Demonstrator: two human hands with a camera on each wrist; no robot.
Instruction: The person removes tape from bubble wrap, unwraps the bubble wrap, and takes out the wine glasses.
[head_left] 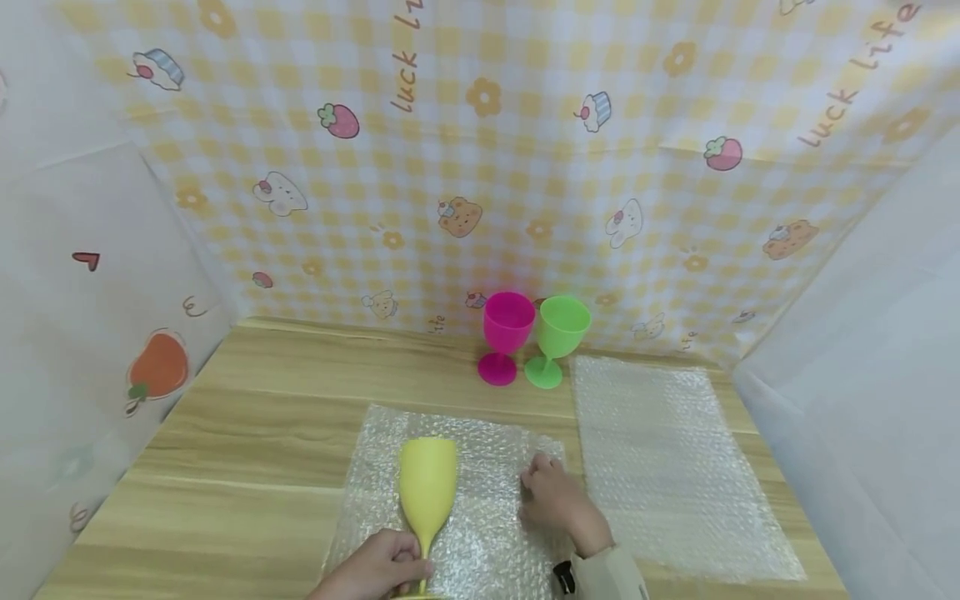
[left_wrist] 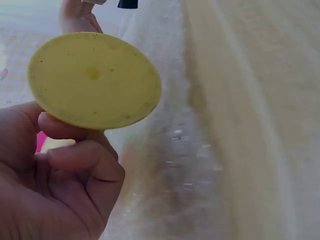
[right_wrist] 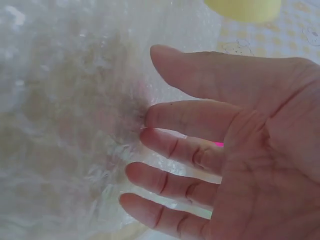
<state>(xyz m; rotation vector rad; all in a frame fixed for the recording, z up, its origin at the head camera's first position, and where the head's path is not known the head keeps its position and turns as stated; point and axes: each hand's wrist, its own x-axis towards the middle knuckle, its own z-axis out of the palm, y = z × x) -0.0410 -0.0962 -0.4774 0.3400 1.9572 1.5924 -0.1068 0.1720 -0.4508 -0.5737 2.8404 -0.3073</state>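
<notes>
A yellow goblet lies on its side over a sheet of bubble wrap, its rim toward the back. My left hand pinches its stem near the foot. In the left wrist view the round yellow foot faces the camera above the curled fingers. My right hand is at the right part of the same sheet. Its fingers are apart and loosely bent in the right wrist view, with the fingertips at the bubble wrap and nothing held between them.
A magenta goblet and a green goblet stand upright side by side at the back. Another sheet of bubble wrap lies flat on the right of the wooden table. A patterned cloth hangs behind.
</notes>
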